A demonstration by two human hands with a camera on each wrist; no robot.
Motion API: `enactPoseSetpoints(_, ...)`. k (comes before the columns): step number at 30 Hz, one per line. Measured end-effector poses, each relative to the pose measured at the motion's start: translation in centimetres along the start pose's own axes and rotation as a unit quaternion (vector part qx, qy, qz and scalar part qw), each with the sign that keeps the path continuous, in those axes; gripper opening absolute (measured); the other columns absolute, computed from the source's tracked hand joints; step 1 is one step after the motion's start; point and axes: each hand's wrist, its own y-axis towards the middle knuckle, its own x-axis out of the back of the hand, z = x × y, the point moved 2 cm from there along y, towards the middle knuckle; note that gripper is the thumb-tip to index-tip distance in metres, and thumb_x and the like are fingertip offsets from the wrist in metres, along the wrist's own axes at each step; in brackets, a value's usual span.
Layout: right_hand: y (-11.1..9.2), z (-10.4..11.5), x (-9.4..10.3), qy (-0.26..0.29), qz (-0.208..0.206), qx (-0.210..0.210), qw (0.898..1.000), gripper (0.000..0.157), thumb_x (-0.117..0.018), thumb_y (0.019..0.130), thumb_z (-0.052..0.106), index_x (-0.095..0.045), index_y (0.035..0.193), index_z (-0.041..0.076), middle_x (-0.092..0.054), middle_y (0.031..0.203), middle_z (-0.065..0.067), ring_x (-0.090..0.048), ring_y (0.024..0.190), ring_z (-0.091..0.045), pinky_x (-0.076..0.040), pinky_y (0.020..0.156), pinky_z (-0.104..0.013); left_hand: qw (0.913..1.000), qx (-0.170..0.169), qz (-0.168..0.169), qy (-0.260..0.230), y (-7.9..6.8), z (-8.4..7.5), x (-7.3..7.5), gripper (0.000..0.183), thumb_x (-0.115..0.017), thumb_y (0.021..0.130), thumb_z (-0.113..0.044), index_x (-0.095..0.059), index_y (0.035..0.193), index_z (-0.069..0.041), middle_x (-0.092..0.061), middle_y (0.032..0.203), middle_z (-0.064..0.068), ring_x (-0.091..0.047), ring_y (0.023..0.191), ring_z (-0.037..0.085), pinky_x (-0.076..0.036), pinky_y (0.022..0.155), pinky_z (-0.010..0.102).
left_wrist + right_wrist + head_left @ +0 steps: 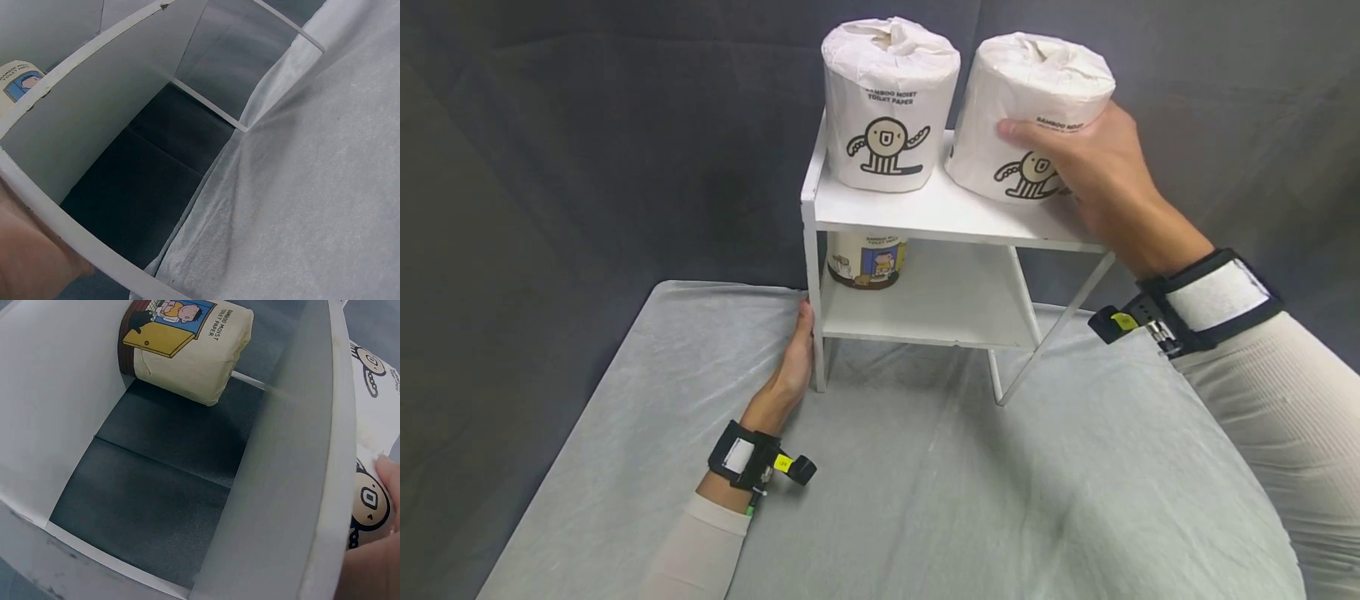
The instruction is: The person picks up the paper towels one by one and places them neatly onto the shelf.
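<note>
My right hand [1105, 171] grips a white paper-wrapped toilet roll [1037, 79] from its right side, thumb across the printed front. This roll leans a little, with its base at the top board [902, 208] of a white two-tier shelf. A matching toilet roll [891, 125] stands upright to its left. Low on the left side, my left hand [788, 367] rests along the outside of the shelf's front leg [815, 308], thumb pointing up. In the left wrist view, the leg partly covers that hand.
On the lower board [947, 300] stands a cream toilet roll [187, 362] with a coloured cartoon print, at the left. The shelf's slanting right leg [1056, 329] reaches down to a pale grey cloth [925, 483]. Dark fabric [625, 150] hangs behind.
</note>
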Motion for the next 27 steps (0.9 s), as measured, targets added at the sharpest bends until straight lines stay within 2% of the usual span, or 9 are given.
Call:
enactPoseSetpoints(19,-0.18,0.18,0.51,-0.053,0.012,0.014,0.998,0.08,-0.09,0.064,0.037,-0.05,0.13,0.018,-0.065,0.109,0.005,-0.064,0.099,-0.013,-0.045,0.096,-0.034,1.0,0.0,0.0,-0.003,-0.07,-0.03,0.0,0.105,-0.014,0.086,-0.08,0.017,0.156,-0.008,0.02,0.164,0.01,0.02,0.148,0.022,0.013,0.117,0.046)
enactPoseSetpoints(27,-0.52,0.59,1.0,-0.087,0.008,0.011,0.996,0.083,-0.086,0.067,0.044,-0.043,0.134,0.017,-0.06,0.117,0.005,-0.059,0.108,-0.013,-0.039,0.104,-0.035,1.0,-0.004,-0.001,-0.006,-0.13,-0.17,-0.01,0.106,-0.015,0.086,-0.08,0.017,0.156,-0.006,0.02,0.164,0.011,0.02,0.149,0.024,0.012,0.118,0.045)
